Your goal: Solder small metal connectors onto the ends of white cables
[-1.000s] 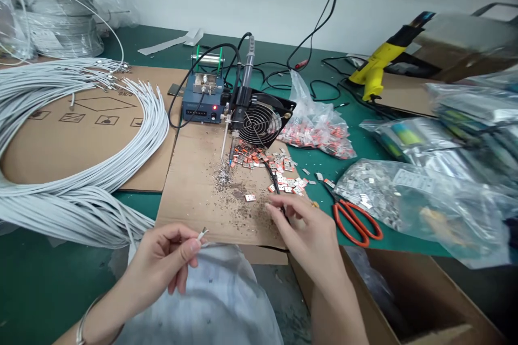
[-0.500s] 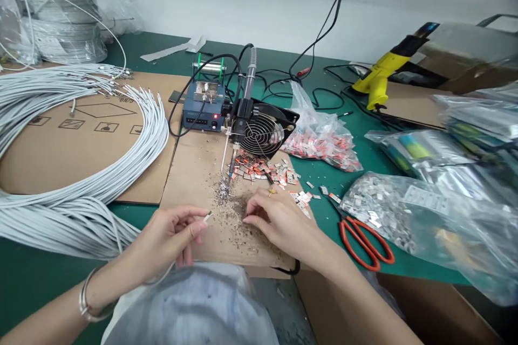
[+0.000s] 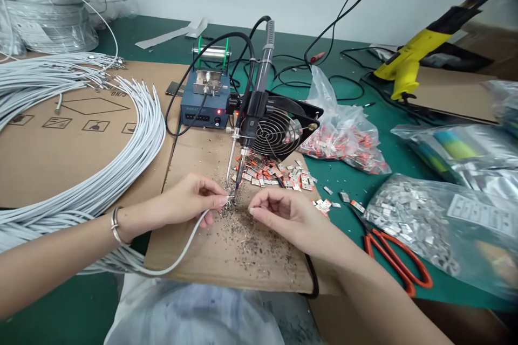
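- I sit at a green table (image 3: pixel 60 302) set against a pale wall, with a sheet of cardboard (image 3: pixel 251 248) under my hands, speckled with grey solder crumbs.
- My left hand (image 3: pixel 186 206) pinches the end of a white cable (image 3: pixel 184 250) between thumb and forefinger; the cable loops down and back below my wrist.
- The cable's tip sits at the point of the mounted soldering iron (image 3: pixel 253 118), which slants down just above my left fingertips.
- My right hand (image 3: pixel 283 215) is curled, thumb and forefinger pressed together just right of the iron's tip; I cannot tell what, if anything, they grip.
- Beyond my right fingers lies a scatter of small orange and silver parts (image 3: pixel 279 172), in front of a black fan (image 3: pixel 279 129).
- Farther right of that hand lie orange-handled scissors (image 3: pixel 399 259).
- Far left of my left hand curves a thick bundle of white cables (image 3: pixel 121 167).
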